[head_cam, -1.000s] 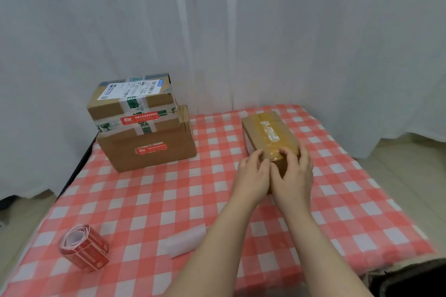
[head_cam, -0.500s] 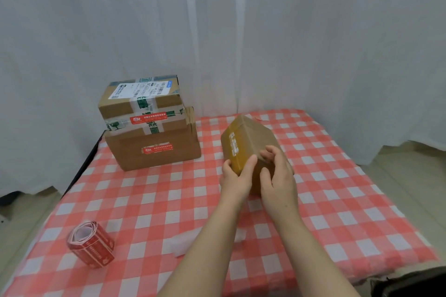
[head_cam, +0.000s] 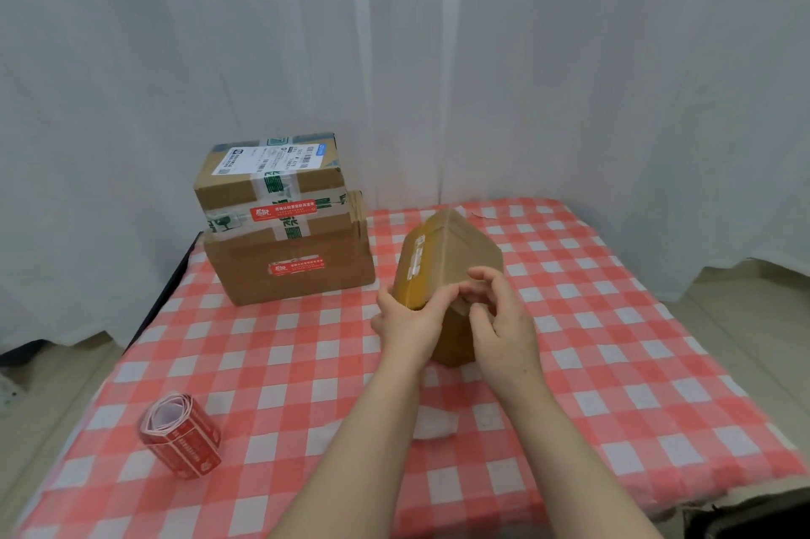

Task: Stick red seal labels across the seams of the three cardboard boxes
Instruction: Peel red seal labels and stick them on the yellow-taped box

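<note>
Resting tilted on one edge on the tabletop [head_cam: 613,363], long axis near-to-far, the small box [head_cam: 456,249] is gripped at its near end by the left hand [head_cam: 407,319], the right hand [head_cam: 499,319] is seen with fingers curled against it, hold unclear, and the label roll [head_cam: 182,433] is found near-left, closer to the left hand.

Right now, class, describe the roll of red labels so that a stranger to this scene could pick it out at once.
Find the red-and-white checked tablecloth, then its near left corner, in front of the two stacked boxes. The roll of red labels lies there: the only coiled thing, red outside with white backing inside.
</note>
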